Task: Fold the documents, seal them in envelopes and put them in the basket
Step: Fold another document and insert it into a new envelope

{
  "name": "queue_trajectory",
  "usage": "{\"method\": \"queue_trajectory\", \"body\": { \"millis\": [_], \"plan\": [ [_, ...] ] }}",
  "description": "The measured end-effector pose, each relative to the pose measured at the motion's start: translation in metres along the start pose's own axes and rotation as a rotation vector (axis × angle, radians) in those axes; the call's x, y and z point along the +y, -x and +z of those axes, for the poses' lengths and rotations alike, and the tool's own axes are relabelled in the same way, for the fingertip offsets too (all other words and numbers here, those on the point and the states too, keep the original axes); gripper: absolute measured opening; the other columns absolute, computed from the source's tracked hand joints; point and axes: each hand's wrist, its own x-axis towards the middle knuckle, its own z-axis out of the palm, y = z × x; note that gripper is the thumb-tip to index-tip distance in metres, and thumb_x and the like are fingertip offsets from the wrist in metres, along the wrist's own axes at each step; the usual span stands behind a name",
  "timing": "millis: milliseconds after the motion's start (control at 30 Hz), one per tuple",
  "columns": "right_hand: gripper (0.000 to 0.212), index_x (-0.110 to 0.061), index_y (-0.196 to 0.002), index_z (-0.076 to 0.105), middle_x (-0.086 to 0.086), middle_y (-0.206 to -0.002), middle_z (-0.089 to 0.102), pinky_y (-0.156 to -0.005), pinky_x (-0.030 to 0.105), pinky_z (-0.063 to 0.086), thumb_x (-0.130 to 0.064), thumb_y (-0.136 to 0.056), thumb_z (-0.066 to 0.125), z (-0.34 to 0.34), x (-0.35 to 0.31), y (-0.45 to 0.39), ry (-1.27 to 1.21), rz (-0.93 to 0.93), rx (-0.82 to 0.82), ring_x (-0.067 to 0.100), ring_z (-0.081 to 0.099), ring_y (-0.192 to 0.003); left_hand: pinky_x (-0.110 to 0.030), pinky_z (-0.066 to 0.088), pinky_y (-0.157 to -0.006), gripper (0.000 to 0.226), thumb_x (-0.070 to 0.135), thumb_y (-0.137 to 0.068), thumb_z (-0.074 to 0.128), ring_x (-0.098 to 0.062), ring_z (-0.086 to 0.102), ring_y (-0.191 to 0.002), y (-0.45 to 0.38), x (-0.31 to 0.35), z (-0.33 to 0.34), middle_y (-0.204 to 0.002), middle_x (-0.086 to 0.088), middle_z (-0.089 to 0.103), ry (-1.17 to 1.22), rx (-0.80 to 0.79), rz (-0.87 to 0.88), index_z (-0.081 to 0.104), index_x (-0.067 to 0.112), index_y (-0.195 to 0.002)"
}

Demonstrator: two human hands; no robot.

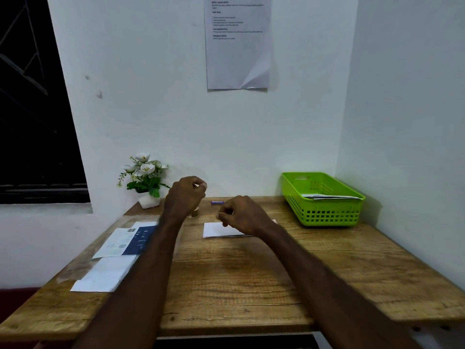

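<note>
Envelope (221, 229): white, flat on the table at centre, right edge hidden under the right wrist.
Right hand (241, 214): raised just above the envelope, fingers curled in, thumb and forefinger pinched close; whether anything is held between them cannot be told.
Left hand (187, 193): lifted at 10 o'clock from the envelope, fingers curled narrow with tips pinched together; something small and pale may sit at the tips, too blurred to say.
Small roll (194, 213): brownish, just below the left hand, mostly hidden; tape or not cannot be told.
Purple pen-like item (217, 202): lying at 12 o'clock from the envelope, near the back edge.
Documents (125, 241): printed sheets, one with a dark blue panel, at 9 o'clock from the envelope near the left edge.
White sheets (105, 274): stacked at 8 o'clock, just in front of the printed documents.
Table (251, 273): worn wooden planks, set into a corner.
Basket (324, 212): bright green perforated plastic, at 2 o'clock on the back right corner; white paper items lying inside, count unclear.
Flower pot (147, 178): white blooms, green leaves, white pot, at 10 o'clock on the back left corner.
Room: pale walls; printed notice (237, 44) stuck above the table, lower corner creased; dark window (32, 102) far left.
</note>
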Motion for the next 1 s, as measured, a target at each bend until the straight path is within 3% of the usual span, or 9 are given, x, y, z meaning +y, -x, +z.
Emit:
{"method": "queue_trajectory", "body": {
  "millis": [133,233,333,433,600,733,867,1000],
  "plan": [
    [0.013,-0.025,-0.087,0.08,-0.01,-0.087,0.077,-0.073,0.034,0.056,-0.034,-0.089,0.071,0.008,-0.024,0.009,-0.043,-0.136,-0.035,0.007,0.067,-0.082,-0.038,0.057,-0.085,0.031,0.051,-0.096,0.055,-0.015,0.069,-0.091,-0.008,-0.029,-0.042,-0.101,0.005,0.076,-0.287,-0.128,0.125,0.074,0.03,-0.107],
    [0.018,-0.025,-0.094,0.082,-0.01,-0.092,0.078,-0.07,0.028,0.054,-0.04,-0.089,0.074,0.019,-0.05,0.017,-0.06,-0.24,-0.085,0.004,0.067,-0.082,-0.035,0.051,-0.085,0.032,0.047,-0.103,0.051,-0.02,0.065,-0.099,-0.01,-0.063,-0.075,-0.113,0.0,0.073,-0.476,-0.158,0.141,0.072,0.027,-0.117],
    [0.026,-0.023,-0.102,0.081,-0.008,-0.101,0.077,-0.071,0.032,0.056,-0.044,-0.09,0.073,0.035,-0.085,0.028,-0.092,-0.293,-0.256,0.008,0.065,-0.089,-0.036,0.05,-0.086,0.036,0.051,-0.104,0.047,-0.026,0.066,-0.107,-0.004,-0.104,-0.107,-0.121,-0.003,0.073,-0.614,-0.15,0.093,0.071,0.03,-0.121],
    [0.041,-0.018,-0.111,0.077,-0.002,-0.113,0.07,-0.071,0.032,0.048,-0.054,-0.091,0.07,0.051,-0.115,0.041,-0.073,-0.355,-0.385,0.013,0.059,-0.101,-0.037,0.052,-0.088,0.035,0.052,-0.104,0.046,-0.025,0.068,-0.107,0.004,-0.142,-0.126,-0.122,-0.001,0.074,-0.645,-0.163,0.064,0.071,0.034,-0.121],
    [0.056,-0.019,-0.121,0.073,0.001,-0.122,0.062,-0.082,0.042,0.051,-0.064,-0.089,0.065,0.07,-0.14,0.052,0.031,-0.392,-0.436,0.019,0.053,-0.113,-0.036,0.051,-0.089,0.038,0.049,-0.106,0.042,-0.023,0.067,-0.108,0.016,-0.169,-0.121,-0.125,-0.001,0.072,-0.646,-0.199,0.002,0.068,0.03,-0.126],
    [0.042,-0.017,-0.118,0.072,0.003,-0.114,0.061,-0.073,0.038,0.047,-0.051,-0.094,0.067,0.072,-0.151,0.057,0.014,-0.404,-0.426,0.016,0.05,-0.103,-0.037,0.051,-0.084,0.036,0.05,-0.106,0.04,-0.02,0.066,-0.099,0.018,-0.173,-0.113,-0.117,0.001,0.074,-0.616,-0.187,0.012,0.069,0.032,-0.118],
    [0.02,-0.017,-0.102,0.072,0.004,-0.109,0.061,-0.083,0.048,0.052,-0.036,-0.096,0.068,0.072,-0.156,0.063,-0.06,-0.37,-0.406,0.019,0.05,-0.105,-0.037,0.051,-0.084,0.036,0.05,-0.106,0.04,-0.021,0.066,-0.098,0.014,-0.173,-0.112,-0.113,-0.001,0.074,-0.605,-0.194,0.008,0.07,0.032,-0.115],
    [0.018,-0.015,-0.103,0.069,0.005,-0.111,0.06,-0.084,0.049,0.052,-0.032,-0.099,0.065,0.074,-0.156,0.067,-0.053,-0.373,-0.366,0.02,0.05,-0.106,-0.038,0.051,-0.085,0.032,0.05,-0.106,0.04,-0.022,0.067,-0.098,0.013,-0.174,-0.114,-0.108,0.002,0.075,-0.575,-0.215,0.003,0.069,0.036,-0.106]
  ]
}}
